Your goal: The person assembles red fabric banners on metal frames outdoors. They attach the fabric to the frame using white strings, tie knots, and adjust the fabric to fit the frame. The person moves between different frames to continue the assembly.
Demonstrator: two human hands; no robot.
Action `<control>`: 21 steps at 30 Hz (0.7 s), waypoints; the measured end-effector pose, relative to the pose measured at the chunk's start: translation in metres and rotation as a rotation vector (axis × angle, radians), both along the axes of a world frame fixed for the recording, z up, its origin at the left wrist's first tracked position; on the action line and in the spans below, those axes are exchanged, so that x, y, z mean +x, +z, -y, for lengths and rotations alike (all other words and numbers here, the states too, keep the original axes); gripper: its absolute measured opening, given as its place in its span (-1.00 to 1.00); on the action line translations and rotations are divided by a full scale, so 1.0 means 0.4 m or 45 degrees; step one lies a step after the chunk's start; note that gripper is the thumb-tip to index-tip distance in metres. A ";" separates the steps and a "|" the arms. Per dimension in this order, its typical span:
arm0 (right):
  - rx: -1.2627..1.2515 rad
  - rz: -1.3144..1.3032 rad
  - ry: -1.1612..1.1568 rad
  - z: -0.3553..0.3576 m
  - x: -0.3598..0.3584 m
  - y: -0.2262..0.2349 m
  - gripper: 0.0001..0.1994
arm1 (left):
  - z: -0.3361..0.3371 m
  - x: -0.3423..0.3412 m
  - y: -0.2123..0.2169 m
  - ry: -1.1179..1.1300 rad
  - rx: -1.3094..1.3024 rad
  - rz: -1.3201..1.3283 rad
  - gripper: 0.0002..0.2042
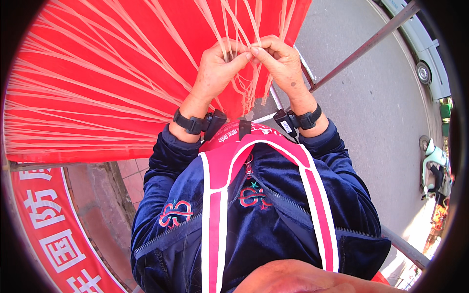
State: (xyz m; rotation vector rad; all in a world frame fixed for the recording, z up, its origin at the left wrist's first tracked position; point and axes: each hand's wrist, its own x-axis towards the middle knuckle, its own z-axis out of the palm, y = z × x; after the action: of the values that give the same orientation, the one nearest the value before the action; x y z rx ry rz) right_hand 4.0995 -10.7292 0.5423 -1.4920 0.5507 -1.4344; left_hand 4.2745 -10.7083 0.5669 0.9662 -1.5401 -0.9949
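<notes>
My left hand (217, 68) and my right hand (281, 63) are raised in front of me, fingertips meeting. Both pinch thin pale strings (234, 29) that fan out over a big red cloth (97, 73). Loose string ends (249, 95) hang in a tuft below my hands. Each wrist carries a black band with a small black box. My dark blue velvet sleeves come up from the lower edge.
A grey metal pole (361, 49) runs diagonally at upper right, another (405, 249) at lower right. Far below lie a grey street, a pale car (425, 53) and a light green scooter (435, 168). A red banner (53, 229) with white characters hangs at lower left.
</notes>
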 end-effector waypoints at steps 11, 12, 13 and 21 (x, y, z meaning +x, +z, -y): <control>0.174 0.110 0.083 0.051 -0.093 -0.006 -0.86 | 0.002 0.121 0.013 -0.385 0.262 -0.251 -0.93; 0.161 0.194 0.141 0.062 -0.112 -0.001 -0.87 | 0.004 0.144 0.015 -0.433 0.246 -0.268 -0.92; 0.146 0.278 0.200 0.066 -0.131 0.003 -0.87 | 0.005 0.164 0.017 -0.466 0.241 -0.295 -0.91; 0.098 0.530 0.433 0.087 -0.156 0.001 -0.87 | 0.011 0.191 -0.006 -0.671 0.175 -0.415 -0.88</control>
State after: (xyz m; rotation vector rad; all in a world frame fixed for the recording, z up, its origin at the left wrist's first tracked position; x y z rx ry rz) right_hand 4.0370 -10.7641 0.5427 -1.1171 0.0882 -1.3808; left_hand 4.3511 -10.7126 0.5645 0.4538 -1.4863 -1.5610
